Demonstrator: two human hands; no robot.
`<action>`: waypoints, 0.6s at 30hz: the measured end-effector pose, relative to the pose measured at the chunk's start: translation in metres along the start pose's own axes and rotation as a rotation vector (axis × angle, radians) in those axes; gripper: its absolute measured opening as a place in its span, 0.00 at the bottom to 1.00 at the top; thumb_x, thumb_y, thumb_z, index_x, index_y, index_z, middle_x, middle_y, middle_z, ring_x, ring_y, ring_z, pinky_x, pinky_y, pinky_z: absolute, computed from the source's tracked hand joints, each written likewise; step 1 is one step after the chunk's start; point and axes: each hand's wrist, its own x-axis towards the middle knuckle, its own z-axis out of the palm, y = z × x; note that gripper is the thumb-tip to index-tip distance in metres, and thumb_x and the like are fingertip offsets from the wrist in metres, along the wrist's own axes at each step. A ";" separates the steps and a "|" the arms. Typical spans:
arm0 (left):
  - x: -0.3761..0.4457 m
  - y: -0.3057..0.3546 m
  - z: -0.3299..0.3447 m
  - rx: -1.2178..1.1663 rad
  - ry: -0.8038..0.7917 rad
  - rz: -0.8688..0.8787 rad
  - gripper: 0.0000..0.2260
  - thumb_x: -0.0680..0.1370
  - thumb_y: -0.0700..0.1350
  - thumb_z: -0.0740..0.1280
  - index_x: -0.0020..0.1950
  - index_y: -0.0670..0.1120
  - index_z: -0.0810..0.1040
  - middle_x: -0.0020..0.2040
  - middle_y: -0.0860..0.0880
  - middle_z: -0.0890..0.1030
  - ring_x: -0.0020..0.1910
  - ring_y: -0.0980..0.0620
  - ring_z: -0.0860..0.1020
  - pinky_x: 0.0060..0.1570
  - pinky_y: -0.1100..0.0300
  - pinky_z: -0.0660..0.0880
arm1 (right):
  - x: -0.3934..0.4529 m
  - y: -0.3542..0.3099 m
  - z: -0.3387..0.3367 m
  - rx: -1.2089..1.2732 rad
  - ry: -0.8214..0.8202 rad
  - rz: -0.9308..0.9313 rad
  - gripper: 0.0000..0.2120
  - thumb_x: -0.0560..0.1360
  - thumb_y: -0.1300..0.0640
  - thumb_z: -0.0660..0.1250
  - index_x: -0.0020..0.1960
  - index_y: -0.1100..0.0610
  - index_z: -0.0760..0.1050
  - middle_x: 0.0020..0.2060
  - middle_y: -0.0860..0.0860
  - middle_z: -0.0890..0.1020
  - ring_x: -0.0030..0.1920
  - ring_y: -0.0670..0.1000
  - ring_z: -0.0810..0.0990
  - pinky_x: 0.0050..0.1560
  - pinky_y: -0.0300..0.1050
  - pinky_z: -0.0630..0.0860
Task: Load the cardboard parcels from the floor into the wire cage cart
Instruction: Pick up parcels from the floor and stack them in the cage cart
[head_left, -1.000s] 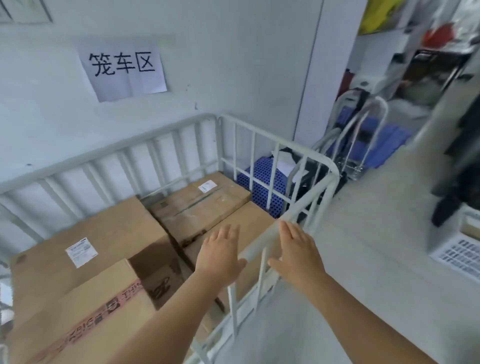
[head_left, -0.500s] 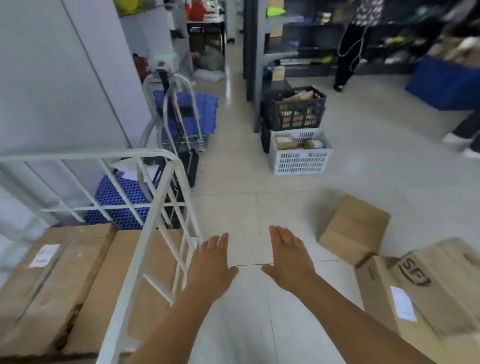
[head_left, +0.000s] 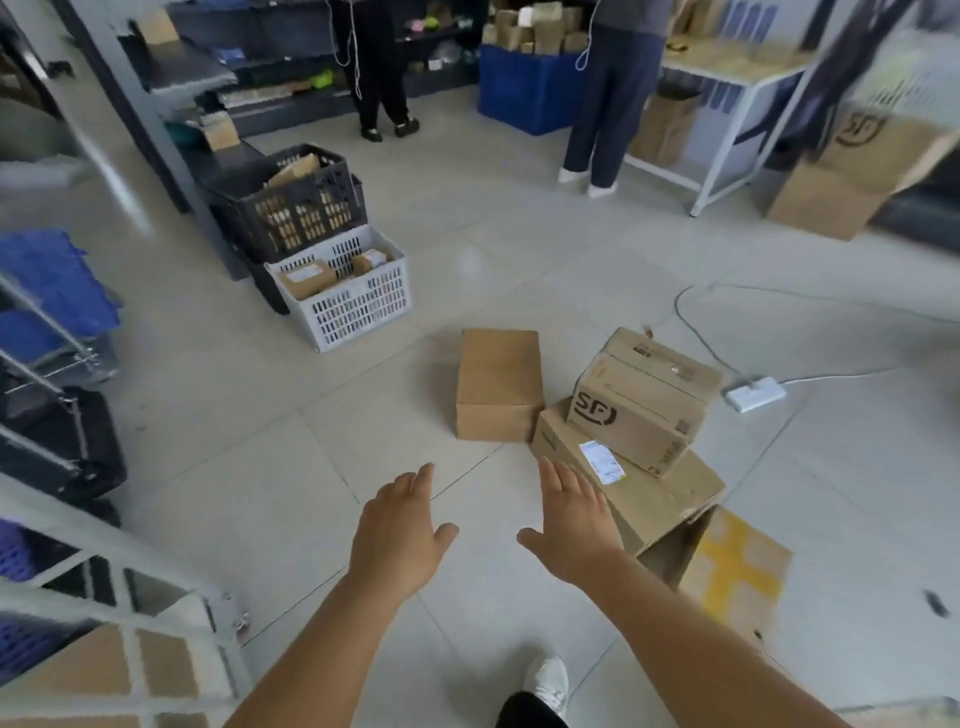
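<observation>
Plain brown parcel (head_left: 497, 382), brown box w/ black SF logo (head_left: 635, 415), white crate (head_left: 353, 296), blk crate (head_left: 296, 202)

The letters "SF" stand in black on the near side of the upper box (head_left: 640, 402), which sits on the wide flat box (head_left: 631, 486). The same "SF" mark, blurred, shows on the tall box (head_left: 852, 171) far to the right, behind that stack. The white label (head_left: 601, 461) on the wide flat box is too small to read.
</observation>
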 end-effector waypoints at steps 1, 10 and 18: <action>0.013 0.012 0.000 -0.002 -0.006 0.022 0.33 0.80 0.55 0.61 0.79 0.47 0.50 0.75 0.48 0.62 0.73 0.48 0.62 0.70 0.57 0.60 | 0.007 0.013 -0.002 0.013 0.011 0.030 0.42 0.78 0.44 0.64 0.80 0.56 0.42 0.79 0.51 0.51 0.79 0.54 0.48 0.76 0.49 0.49; 0.132 0.104 0.004 0.072 -0.077 0.158 0.32 0.80 0.54 0.61 0.79 0.47 0.50 0.75 0.47 0.62 0.73 0.48 0.62 0.70 0.55 0.61 | 0.074 0.116 -0.035 0.141 0.073 0.246 0.41 0.77 0.44 0.66 0.79 0.55 0.46 0.78 0.51 0.54 0.78 0.54 0.52 0.76 0.50 0.52; 0.235 0.163 0.036 0.058 -0.164 0.230 0.32 0.80 0.53 0.62 0.79 0.47 0.52 0.76 0.48 0.62 0.73 0.48 0.62 0.70 0.54 0.61 | 0.131 0.205 -0.040 0.280 0.044 0.462 0.41 0.77 0.44 0.65 0.79 0.57 0.46 0.78 0.52 0.56 0.77 0.55 0.56 0.75 0.50 0.57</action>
